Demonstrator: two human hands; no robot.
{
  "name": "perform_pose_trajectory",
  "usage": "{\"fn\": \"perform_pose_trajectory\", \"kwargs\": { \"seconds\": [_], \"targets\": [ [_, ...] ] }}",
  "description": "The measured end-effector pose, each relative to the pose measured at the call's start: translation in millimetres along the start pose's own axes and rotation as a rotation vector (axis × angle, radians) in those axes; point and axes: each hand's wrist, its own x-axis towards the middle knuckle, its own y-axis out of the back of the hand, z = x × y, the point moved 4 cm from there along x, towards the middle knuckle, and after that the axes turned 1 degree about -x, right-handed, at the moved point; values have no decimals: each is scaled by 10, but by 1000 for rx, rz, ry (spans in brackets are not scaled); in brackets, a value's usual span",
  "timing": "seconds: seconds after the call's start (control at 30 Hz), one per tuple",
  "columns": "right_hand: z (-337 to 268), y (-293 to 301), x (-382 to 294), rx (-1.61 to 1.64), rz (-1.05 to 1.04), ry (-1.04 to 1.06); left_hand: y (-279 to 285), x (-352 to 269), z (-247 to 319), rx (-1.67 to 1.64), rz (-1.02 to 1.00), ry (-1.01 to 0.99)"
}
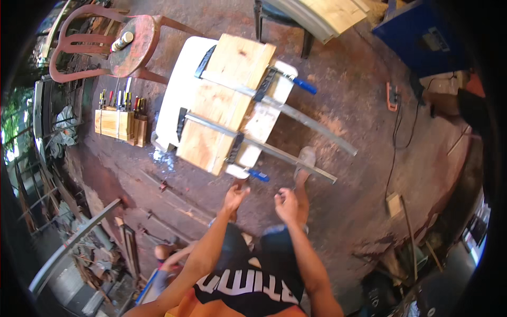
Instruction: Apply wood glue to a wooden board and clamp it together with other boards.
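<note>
My left hand (236, 197) is raised in front of my body, fingers apart and holding nothing. Beside it, my right hand (287, 204) has loosely curled fingers with nothing visible in them. Both are just short of a glued-up-looking wooden panel (212, 136) lying on a white plastic table (178, 79). Across the panel lie two metal bar clamps, a nearer one (277, 152) and a farther one (313, 125), their jaws at its opposite long edges. The nearer clamp's blue handle (258, 175) is closest to my left hand; the farther blue handle (305, 85) points right.
A reddish plastic chair (134, 51) holds a bottle (122, 41). Left of the table, a wooden tool block (115, 123) carries several tools. Long bars (174, 194) lie on the floor. Another person (170, 261) is at lower left. A cord (393, 158) runs along the right.
</note>
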Motion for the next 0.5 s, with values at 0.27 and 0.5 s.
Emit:
{"fn": "perform_pose_trajectory", "kwargs": {
  "seconds": [0.27, 0.5],
  "targets": [
    [-401, 1484, 589, -114, -88, 146, -1116, 30, 239, -869, -231, 101],
    [-1466, 1743, 2419, -454, 294, 684, -1492, 424, 474, -1589, -469, -121]
  ]
}}
